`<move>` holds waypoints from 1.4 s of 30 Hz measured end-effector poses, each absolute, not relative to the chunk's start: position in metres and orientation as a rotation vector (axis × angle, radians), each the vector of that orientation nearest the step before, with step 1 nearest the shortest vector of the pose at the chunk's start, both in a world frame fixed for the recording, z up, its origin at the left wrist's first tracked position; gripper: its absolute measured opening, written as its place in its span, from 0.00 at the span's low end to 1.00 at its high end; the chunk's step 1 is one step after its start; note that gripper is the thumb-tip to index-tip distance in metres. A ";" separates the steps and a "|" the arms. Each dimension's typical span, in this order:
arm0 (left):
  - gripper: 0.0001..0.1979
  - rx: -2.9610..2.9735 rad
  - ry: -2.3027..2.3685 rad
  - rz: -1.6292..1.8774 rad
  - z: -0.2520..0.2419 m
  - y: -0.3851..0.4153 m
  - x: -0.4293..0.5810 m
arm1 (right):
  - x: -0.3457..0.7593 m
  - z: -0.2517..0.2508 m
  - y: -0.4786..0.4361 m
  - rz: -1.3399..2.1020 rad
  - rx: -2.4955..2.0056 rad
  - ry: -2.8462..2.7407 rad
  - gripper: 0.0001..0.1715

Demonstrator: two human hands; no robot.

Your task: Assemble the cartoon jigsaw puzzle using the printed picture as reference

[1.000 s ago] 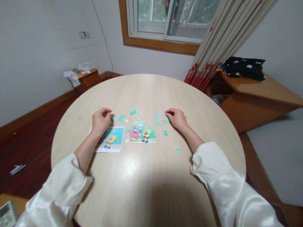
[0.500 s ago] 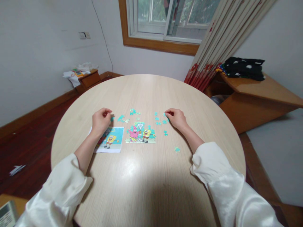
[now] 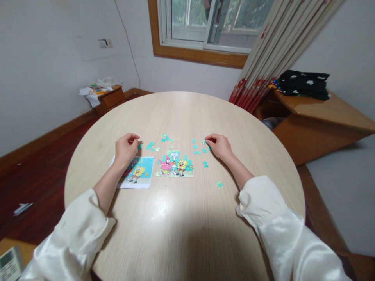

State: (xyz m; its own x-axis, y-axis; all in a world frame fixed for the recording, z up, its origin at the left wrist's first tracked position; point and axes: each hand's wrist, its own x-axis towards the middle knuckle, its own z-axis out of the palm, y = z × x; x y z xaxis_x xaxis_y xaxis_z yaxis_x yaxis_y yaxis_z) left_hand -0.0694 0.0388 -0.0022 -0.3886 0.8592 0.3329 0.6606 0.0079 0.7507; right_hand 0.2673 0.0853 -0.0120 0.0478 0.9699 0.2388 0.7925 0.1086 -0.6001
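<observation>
A partly joined jigsaw puzzle [image 3: 175,166] with cartoon figures lies flat on the round table [image 3: 164,234]. My right hand [image 3: 219,146] is closed in a pinch on a small teal puzzle piece [image 3: 204,141], right of the puzzle. My left hand [image 3: 127,147] hovers or rests above the printed reference picture [image 3: 138,180], its fingers curled together; whatever they hold, if anything, is hidden. Loose teal pieces [image 3: 150,146] lie beside the left hand, and others [image 3: 195,147] lie near the right fingertips.
More loose pieces [image 3: 166,138] lie behind the puzzle. A single piece [image 3: 219,185] sits apart at the right. Beyond the table stand a wooden cabinet [image 3: 322,128] with dark folded cloth on top and a curtain [image 3: 272,50]. A remote-like device [image 3: 11,262] is at the lower left.
Both hands keep practically the same place and pose. The whole view has shifted very slightly; the puzzle and loose pieces look unchanged.
</observation>
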 end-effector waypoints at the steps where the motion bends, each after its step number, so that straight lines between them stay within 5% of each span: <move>1: 0.09 1.592 2.060 1.322 -0.002 0.039 -0.069 | 0.268 -0.013 0.086 0.383 -1.728 -1.777 0.06; 21: 0.10 1.610 1.961 1.366 -0.005 0.039 -0.068 | 0.226 0.021 0.092 1.126 -1.366 -1.529 0.03; 42: 0.08 1.641 1.889 1.326 -0.008 0.041 -0.065 | 0.170 0.018 0.101 1.088 -1.360 -1.819 0.05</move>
